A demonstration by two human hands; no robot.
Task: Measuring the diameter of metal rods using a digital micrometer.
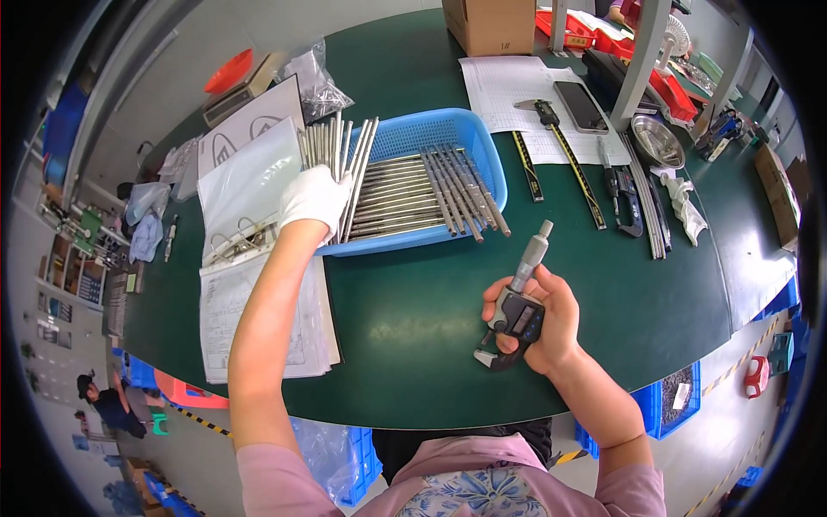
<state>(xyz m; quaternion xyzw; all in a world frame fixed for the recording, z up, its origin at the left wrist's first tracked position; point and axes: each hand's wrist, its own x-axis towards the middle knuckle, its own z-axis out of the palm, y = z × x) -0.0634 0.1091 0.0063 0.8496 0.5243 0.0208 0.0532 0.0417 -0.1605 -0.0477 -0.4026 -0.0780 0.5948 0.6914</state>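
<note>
My left hand (315, 200), in a white glove, is closed at the left end of a blue plastic basket (493, 164). Its fingers curl against the slim metal rods (355, 177) leaning over that end; their tips are partly hidden. More rods (396, 191) lie crosswise inside, and several darker rods (457, 191) rest across them at the right. My bare right hand (556, 319) grips a digital micrometer (522, 315) over the front of the table, its thimble pointing up and away. Between the micrometer's jaws I see no rod.
An open ring binder (258, 323) with drawings lies under my left forearm. Right of the basket are papers (500, 95), a phone (581, 107), a caliper (568, 159), another micrometer (627, 202) and a steel bowl (658, 142). A cardboard box (495, 26) stands at the back of the green table (413, 319).
</note>
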